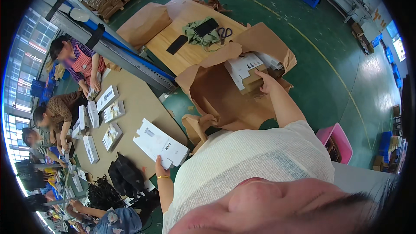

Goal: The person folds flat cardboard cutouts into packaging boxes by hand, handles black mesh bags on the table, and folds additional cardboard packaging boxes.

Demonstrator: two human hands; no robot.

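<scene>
My left hand (163,167) is closed on the lower edge of a stack of white flattened cartons (158,141), which bear a picture of a small fan. The stack is held over the near edge of the worktable. To the right, a torn brown paper wrapper (212,89) lies wide open, with more white cartons (240,67) inside. My right hand (269,84) reaches into it and grips the brown inner side of some folded cartons (255,79); part of its fingers is hidden.
A wooden table (167,58) beyond bears two phones, a green cloth (203,32) and scissors (224,34). White boxes (107,97) and a black bag (125,174) lie on the left worktable, where several people work. A metal post (125,54) stands between; a pink bin (340,141) is at right.
</scene>
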